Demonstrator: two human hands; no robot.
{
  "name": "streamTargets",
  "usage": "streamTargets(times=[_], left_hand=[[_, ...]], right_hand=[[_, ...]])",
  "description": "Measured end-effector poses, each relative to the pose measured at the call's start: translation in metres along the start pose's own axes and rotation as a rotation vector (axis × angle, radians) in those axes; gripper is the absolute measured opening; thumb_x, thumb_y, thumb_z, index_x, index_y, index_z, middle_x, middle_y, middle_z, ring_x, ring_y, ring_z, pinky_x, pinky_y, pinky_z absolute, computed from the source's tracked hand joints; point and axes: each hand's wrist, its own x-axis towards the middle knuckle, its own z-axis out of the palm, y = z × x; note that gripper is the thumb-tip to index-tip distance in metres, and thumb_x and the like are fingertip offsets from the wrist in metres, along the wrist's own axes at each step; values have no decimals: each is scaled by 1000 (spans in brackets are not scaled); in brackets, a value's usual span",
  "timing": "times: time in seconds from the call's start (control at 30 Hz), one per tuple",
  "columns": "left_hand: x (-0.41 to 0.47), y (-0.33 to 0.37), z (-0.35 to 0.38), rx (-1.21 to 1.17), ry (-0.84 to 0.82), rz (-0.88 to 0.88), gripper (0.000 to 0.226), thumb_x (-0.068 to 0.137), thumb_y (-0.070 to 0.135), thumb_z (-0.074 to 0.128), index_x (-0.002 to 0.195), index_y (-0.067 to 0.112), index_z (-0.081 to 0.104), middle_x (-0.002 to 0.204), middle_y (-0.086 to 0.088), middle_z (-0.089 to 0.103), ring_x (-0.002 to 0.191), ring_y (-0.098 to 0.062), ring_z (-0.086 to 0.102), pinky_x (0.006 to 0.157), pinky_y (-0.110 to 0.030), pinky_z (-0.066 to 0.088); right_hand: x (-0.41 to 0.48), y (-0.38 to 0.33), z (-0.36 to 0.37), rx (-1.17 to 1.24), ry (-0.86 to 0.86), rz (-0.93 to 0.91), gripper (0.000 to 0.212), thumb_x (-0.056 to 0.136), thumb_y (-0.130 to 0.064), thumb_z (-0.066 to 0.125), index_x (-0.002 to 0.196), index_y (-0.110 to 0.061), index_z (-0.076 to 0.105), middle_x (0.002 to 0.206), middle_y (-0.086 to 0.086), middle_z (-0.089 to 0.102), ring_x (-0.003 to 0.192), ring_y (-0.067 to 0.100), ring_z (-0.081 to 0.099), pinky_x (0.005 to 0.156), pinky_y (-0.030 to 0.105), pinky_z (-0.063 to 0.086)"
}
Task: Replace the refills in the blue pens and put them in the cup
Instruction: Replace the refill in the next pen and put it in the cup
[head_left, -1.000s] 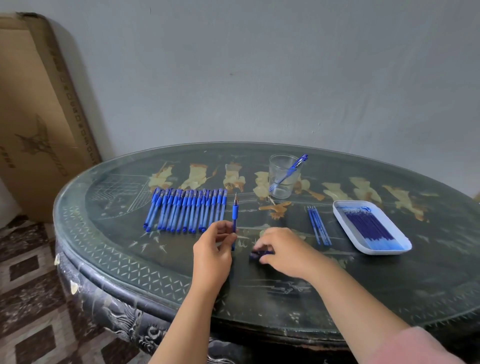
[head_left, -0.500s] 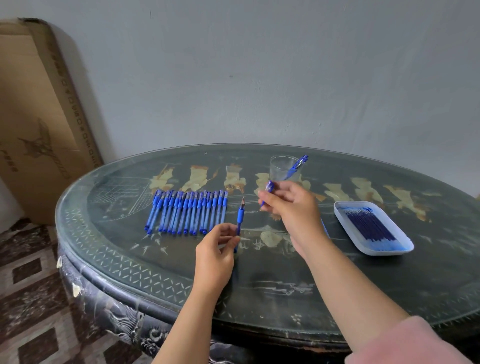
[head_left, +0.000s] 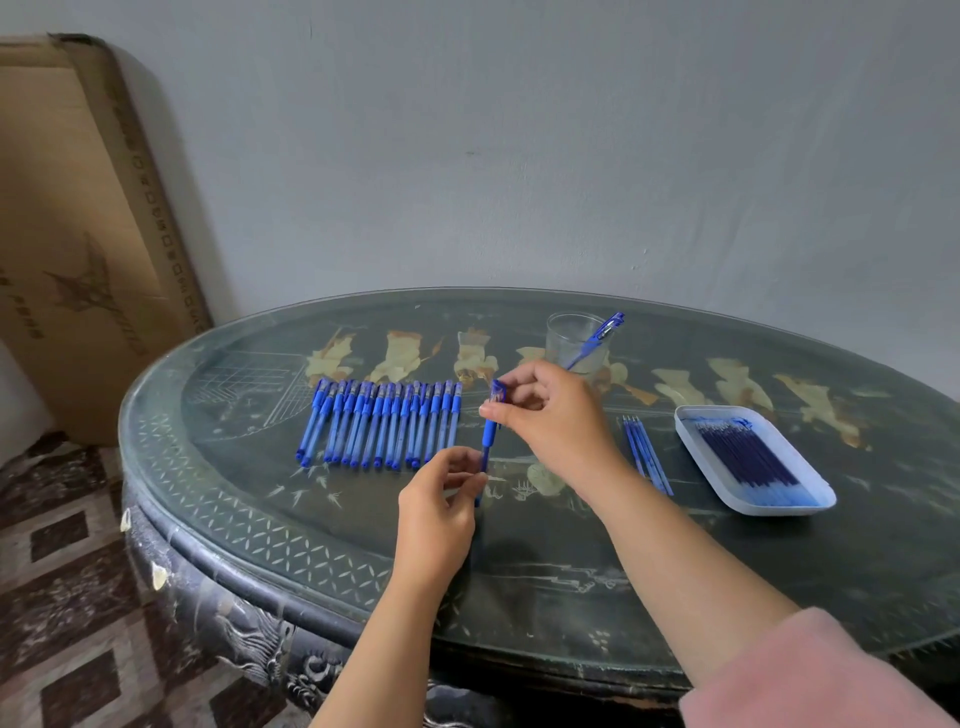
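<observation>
My left hand (head_left: 441, 499) grips the lower barrel of a blue pen (head_left: 488, 436) held upright over the table. My right hand (head_left: 550, 415) pinches the blue cap (head_left: 497, 392) at the pen's top end. A row of several capped blue pens (head_left: 379, 426) lies on the table just left of my hands. Behind my right hand stands a clear plastic cup (head_left: 574, 340) with one blue pen (head_left: 597, 338) leaning in it. Three loose refills (head_left: 647, 457) lie to the right, beside a white tray (head_left: 696, 421) holding several dark blue refills (head_left: 748, 460).
The round dark table (head_left: 519, 561) has a glass top and a carved edge near me. A large cardboard box (head_left: 78, 234) leans on the wall at left. A patterned tile floor (head_left: 78, 597) shows at lower left.
My right hand picked the cap off the table, lifted it, and now has it on the pen's tip. My left hand kept holding the pen upright.
</observation>
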Motion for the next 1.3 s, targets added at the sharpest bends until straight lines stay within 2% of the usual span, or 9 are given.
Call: streamTargets(times=[0.17, 0.5, 0.7, 0.8, 0.9, 0.97, 1.1, 1.17, 1.3], left_hand=[[0, 0, 0, 5, -7, 2, 31, 88, 3, 67, 90, 33, 62, 90, 12, 68, 83, 1, 64, 75, -10, 49], [0, -3, 0, 27, -11, 8, 30, 88, 2, 67, 91, 32, 62, 93, 11, 69, 86, -2, 65, 76, -12, 50], [-2, 1, 0, 21, -16, -7, 28, 89, 3, 66, 92, 31, 63, 93, 12, 69, 87, 0, 64, 77, -11, 50], [-2, 2, 0, 24, -4, -1, 24, 88, 5, 66, 95, 27, 66, 93, 13, 70, 88, 2, 64, 78, -11, 50], [-1, 7, -3, -55, 61, -5, 19, 88, 7, 68, 96, 25, 69, 93, 15, 72, 89, 2, 66, 79, -12, 50], [3, 10, -11, -127, 127, -28, 15, 89, 10, 68, 96, 24, 69, 93, 15, 72, 88, 2, 67, 78, -10, 50], [27, 6, -48, -82, 247, 6, 13, 91, 12, 65, 97, 23, 68, 93, 11, 71, 87, 2, 65, 76, -7, 48], [43, -2, -72, -7, 325, 13, 11, 92, 12, 63, 98, 20, 68, 94, 9, 70, 86, 0, 64, 76, -9, 47], [72, -26, -111, 178, 418, -11, 10, 92, 15, 61, 99, 20, 67, 94, 5, 68, 90, -13, 64, 87, -32, 50]], right_hand=[[-4, 7, 3, -79, 49, -11, 19, 78, -22, 80, 87, -24, 63, 68, -8, 66, 65, -1, 60, 62, 6, 42], [-6, 5, 2, -175, 11, -8, 17, 81, -22, 77, 87, -19, 61, 76, -6, 65, 67, 4, 57, 65, 17, 47], [-13, 12, 9, -165, 49, -12, 17, 86, -26, 72, 97, -21, 60, 79, -8, 64, 72, 4, 59, 64, 13, 44], [-17, 17, 13, -111, 113, -21, 15, 87, -24, 71, 95, -24, 59, 80, -8, 66, 73, 1, 62, 64, 11, 46], [-14, 21, 7, -96, 159, -31, 14, 87, -24, 71, 90, -26, 58, 79, -6, 69, 73, 5, 67, 71, 23, 55], [-6, 18, -3, 0, 226, 4, 12, 87, -22, 70, 90, -25, 59, 81, -3, 72, 72, 11, 70, 73, 34, 58], [23, 15, -32, 137, 462, 30, 12, 89, -16, 67, 91, -22, 57, 87, 4, 72, 64, 9, 70, 73, 33, 59], [40, 17, -44, 148, 597, 2, 16, 90, -17, 68, 88, -26, 55, 91, 7, 70, 67, 12, 71, 77, 39, 59], [69, 21, -57, 143, 798, -33, 23, 91, -19, 68, 85, -34, 51, 90, 4, 68, 76, 21, 72, 82, 47, 58]])
